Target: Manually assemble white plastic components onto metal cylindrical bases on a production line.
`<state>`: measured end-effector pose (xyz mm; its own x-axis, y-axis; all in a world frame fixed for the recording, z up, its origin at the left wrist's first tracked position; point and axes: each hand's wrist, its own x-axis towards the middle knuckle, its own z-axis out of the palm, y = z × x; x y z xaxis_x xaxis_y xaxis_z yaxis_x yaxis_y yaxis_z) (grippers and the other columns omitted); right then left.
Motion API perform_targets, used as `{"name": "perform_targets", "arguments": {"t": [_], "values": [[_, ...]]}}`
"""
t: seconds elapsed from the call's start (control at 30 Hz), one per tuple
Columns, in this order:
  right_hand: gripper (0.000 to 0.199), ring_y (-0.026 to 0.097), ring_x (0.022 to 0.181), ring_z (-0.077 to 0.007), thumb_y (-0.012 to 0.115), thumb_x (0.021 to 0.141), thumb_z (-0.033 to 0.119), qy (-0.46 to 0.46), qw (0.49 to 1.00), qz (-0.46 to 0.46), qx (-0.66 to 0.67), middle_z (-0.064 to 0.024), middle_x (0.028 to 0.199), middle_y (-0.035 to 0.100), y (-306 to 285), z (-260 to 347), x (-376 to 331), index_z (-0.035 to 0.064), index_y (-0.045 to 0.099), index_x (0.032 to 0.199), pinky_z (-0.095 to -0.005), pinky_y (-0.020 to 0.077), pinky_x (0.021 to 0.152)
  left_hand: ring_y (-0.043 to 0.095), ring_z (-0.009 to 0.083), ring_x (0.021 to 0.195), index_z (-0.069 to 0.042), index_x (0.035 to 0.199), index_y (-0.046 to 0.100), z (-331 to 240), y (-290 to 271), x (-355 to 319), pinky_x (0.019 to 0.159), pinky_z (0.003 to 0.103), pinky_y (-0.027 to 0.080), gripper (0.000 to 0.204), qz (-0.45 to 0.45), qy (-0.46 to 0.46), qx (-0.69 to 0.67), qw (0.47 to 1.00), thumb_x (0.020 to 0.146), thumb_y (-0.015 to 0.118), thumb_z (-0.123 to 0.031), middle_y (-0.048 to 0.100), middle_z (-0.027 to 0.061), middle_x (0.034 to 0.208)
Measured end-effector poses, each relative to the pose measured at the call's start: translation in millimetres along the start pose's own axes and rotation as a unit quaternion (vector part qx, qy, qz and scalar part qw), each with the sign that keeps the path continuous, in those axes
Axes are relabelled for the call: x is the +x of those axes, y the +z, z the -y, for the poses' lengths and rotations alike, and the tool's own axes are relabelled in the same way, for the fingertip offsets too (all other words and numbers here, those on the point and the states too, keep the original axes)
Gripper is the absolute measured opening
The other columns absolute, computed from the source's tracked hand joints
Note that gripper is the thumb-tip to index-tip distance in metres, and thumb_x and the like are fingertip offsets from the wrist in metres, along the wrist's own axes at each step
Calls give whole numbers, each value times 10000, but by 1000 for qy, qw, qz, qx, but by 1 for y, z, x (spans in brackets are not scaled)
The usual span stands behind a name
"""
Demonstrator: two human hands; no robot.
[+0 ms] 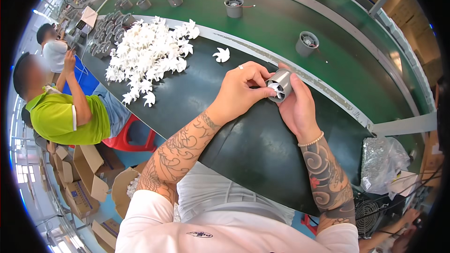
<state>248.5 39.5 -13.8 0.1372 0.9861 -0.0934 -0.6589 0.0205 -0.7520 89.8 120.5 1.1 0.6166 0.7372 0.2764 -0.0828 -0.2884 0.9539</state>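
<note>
An open stretch of dark green table (255,145) lies below a person's hands, beside the pale rail (333,96) edging a green conveyor (267,33), as the right hand (301,105) grips a grey cylindrical housing (283,77) and the left hand (243,86) pinches a white bladed plastic rotor (278,92) at its mouth. A dark oval emblem (200,234) marks the shirt (243,241); white pieces (132,187) fill an open cardboard box (120,196).

The shirt (243,228) bears an oval logo (200,234) with lettering. Print on a carton (80,198) is too small to read.
</note>
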Motion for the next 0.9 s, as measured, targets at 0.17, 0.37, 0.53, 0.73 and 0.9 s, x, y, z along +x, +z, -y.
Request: {"name": "perform_targets", "arguments": {"t": [0.17,0.37,0.53,0.73,0.9], "values": [[514,566,1129,-206,409,1063,338,-18,1000,0,-8,-125,1222,583,-1,-1,-2,-22,404,1430,-377,447,997,647,122,902,12,751,541,5,0,2,795,258,585,246,13,-23,-26,999,768,776,86,577,80,1055],[516,569,1123,-204,409,1064,338,-20,999,-2,-27,-127,1218,587,0,-2,-2,-27,403,1427,-376,449,992,624,98,874,-1,732,519,7,-4,2,771,246,562,284,16,-45,-15,999,756,792,75,592,71,1022],[515,572,1117,-203,407,1063,338,-13,1000,7,-24,-136,1214,593,0,0,-2,-35,410,1418,-375,448,993,610,91,849,-19,725,518,3,-6,5,748,243,529,304,34,-64,-51,996,744,813,53,614,56,980],[507,576,1107,-199,403,1062,333,-37,997,4,-68,-141,1210,594,5,-1,-3,-43,427,1401,-365,452,987,606,91,849,-27,714,511,2,-9,6,759,254,527,308,52,-94,-88,990,756,807,48,619,62,973],[500,574,1104,-205,406,1061,331,-20,999,-3,-43,-153,1220,588,4,-2,-2,-38,434,1397,-368,460,977,617,106,890,-25,726,512,5,-8,5,776,255,528,301,50,-90,-107,989,768,800,49,613,61,971]]}}
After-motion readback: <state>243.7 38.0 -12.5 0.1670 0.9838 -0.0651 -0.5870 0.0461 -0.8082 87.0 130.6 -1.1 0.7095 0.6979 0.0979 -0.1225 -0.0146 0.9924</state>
